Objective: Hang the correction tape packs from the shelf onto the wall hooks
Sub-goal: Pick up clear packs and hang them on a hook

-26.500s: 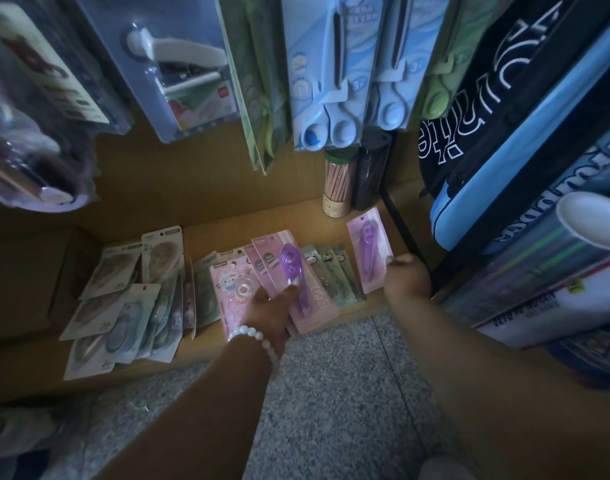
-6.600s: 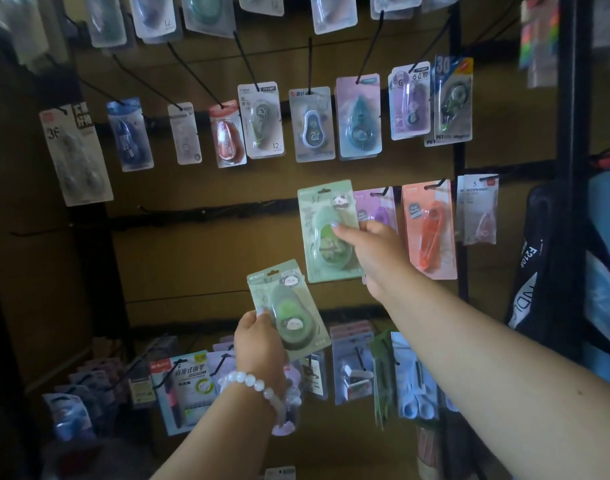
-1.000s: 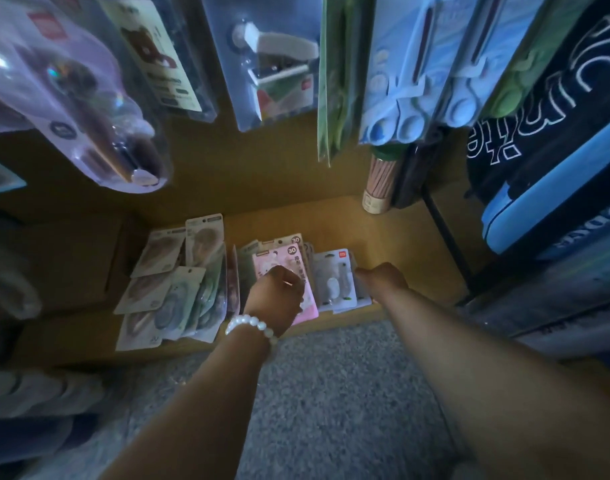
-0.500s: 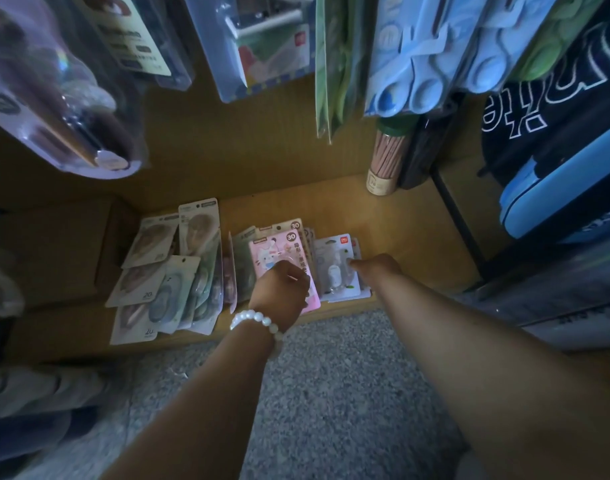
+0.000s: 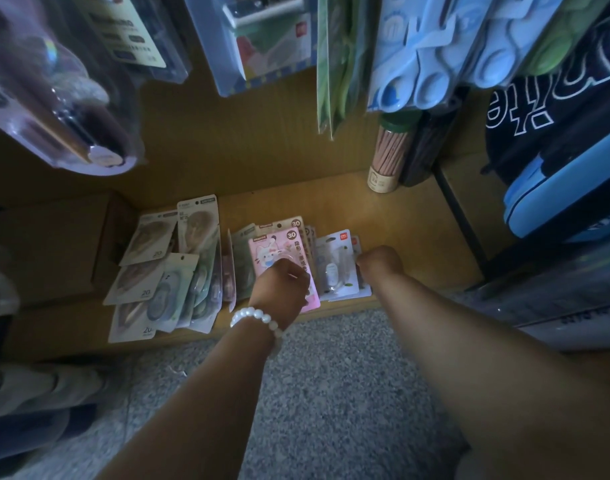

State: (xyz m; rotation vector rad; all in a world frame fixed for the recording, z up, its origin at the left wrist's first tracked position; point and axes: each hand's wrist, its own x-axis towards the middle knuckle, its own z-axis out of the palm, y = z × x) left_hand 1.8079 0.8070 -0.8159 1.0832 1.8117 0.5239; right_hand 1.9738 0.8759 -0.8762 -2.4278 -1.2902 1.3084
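Correction tape packs lie on the low wooden shelf [image 5: 421,233]. My left hand [image 5: 283,289], with a white bead bracelet at the wrist, is curled over a pink correction tape pack [image 5: 270,245] that tops a small stack. My right hand [image 5: 381,263] is curled at the right edge of a white correction tape pack [image 5: 334,265], fingertips against it. A spread pile of beige and green packs [image 5: 165,271] lies to the left. No wall hooks for these packs are in view.
Hanging blister packs crowd the top: a stapler pack [image 5: 262,39], blue scissors packs [image 5: 435,46], a purple pack [image 5: 54,98]. A pencil tube [image 5: 388,161] stands at the shelf's back. Bags [image 5: 556,150] fill the right, a cardboard box [image 5: 54,244] the left. Below is grey floor [image 5: 331,393].
Over the last second my view has shifted slightly. Both hands stay on the same packs; the right hand has closed in on the white pack's edge.
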